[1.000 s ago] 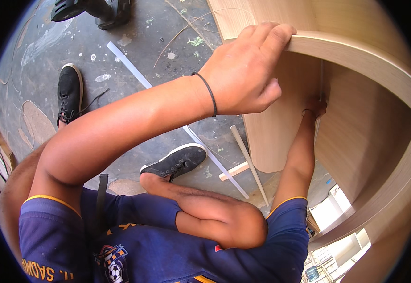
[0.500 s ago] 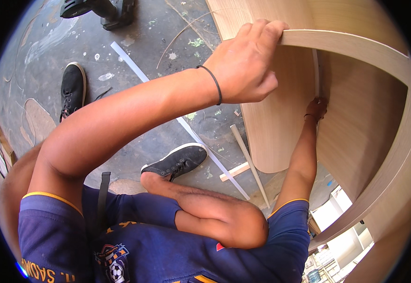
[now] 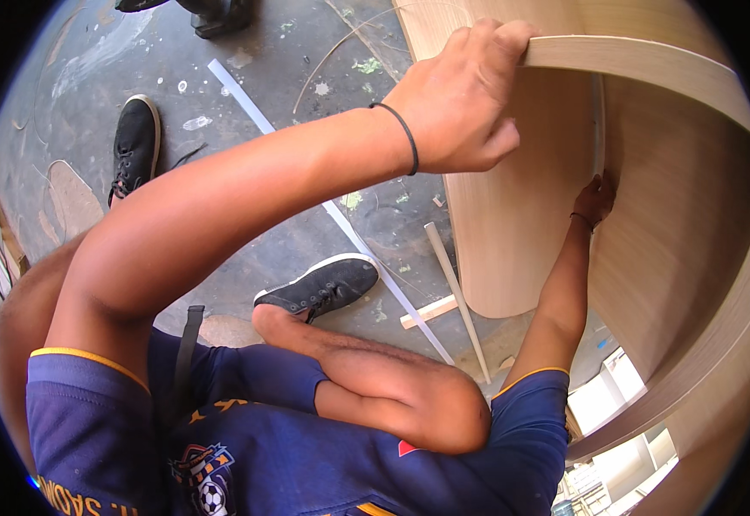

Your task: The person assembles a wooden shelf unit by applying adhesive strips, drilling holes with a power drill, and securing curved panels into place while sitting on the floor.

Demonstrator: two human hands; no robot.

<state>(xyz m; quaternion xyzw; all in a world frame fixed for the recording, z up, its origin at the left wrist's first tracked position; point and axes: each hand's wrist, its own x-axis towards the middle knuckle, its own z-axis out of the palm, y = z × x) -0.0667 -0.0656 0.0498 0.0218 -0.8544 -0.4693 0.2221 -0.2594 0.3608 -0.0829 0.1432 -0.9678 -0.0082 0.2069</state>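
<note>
My left hand (image 3: 470, 99), with a black band at the wrist, is closed over the top edge of a curved, light wood-grain panel rim (image 3: 633, 53). Deep inside the wooden cabinet-like piece, my right hand (image 3: 594, 203) is closed at the inner corner between two panels. A narrow pale strip (image 3: 599, 120) runs along that corner down to the right hand. Its fingers are small and partly hidden, so what they hold cannot be made out. The flat wood-grain panel (image 3: 500, 241) with a rounded corner forms the left side of the cavity.
On the grey, stained floor lie a long white strip (image 3: 341, 219), a thin round rod (image 3: 457, 292) and a short wood batten (image 3: 429, 311). Part of a black power tool (image 3: 220, 15) shows at the top. My shoes (image 3: 328, 282) rest on the floor left of the cabinet.
The view has shifted a little, so the cabinet and both hands appear slightly further right. Both hands keep their places on the rim and at the inner corner.
</note>
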